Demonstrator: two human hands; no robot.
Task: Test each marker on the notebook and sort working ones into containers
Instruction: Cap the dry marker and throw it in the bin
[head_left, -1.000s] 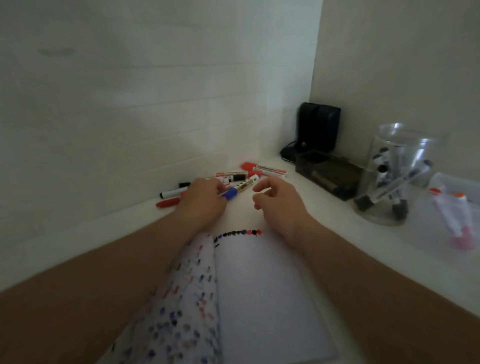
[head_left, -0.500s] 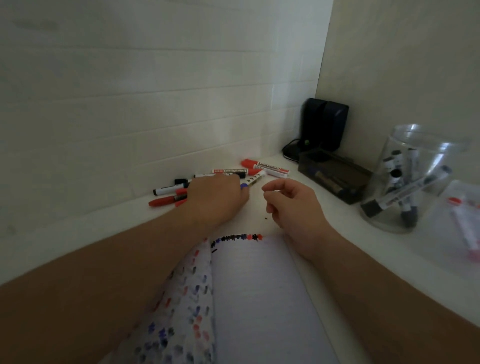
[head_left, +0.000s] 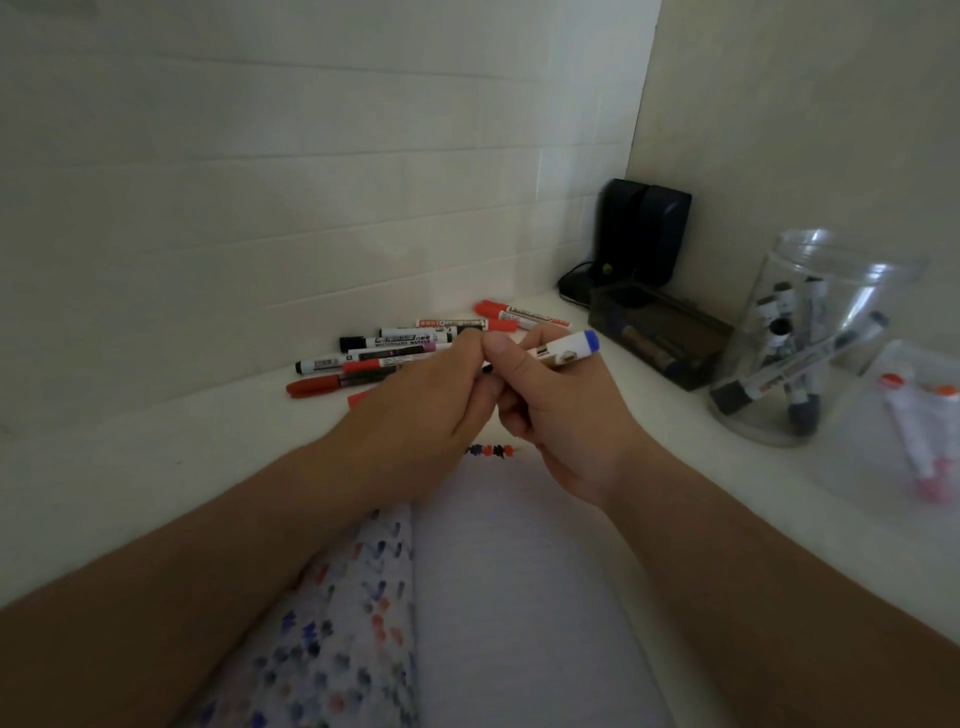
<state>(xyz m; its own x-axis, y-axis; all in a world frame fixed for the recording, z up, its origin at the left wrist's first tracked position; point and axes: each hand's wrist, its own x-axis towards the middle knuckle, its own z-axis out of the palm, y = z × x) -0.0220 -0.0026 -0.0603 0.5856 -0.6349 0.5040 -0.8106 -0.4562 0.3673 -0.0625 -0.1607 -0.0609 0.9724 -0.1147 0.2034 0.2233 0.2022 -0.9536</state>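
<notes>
Both hands meet above the top edge of the open notebook (head_left: 519, 597). My right hand (head_left: 556, 415) grips a white marker with a blue end (head_left: 569, 351), the blue end pointing right. My left hand (head_left: 421, 410) pinches the marker's other end, which is hidden between the fingers. Beyond the hands lies a loose pile of red and black markers (head_left: 410, 345) against the wall. A row of small ink marks (head_left: 491, 450) runs along the top of the right page, and the left page is covered in marks.
A clear round jar (head_left: 810, 332) holding several dark-capped markers stands at the right. Next to it a clear container (head_left: 904, 426) holds red-capped markers. A dark tray (head_left: 660, 338) and black speakers (head_left: 641, 231) sit in the corner.
My left hand lifted the blue-ended marker from the pile and brought it toward me. My right hand closed on its barrel, and the two hands now hold it together.
</notes>
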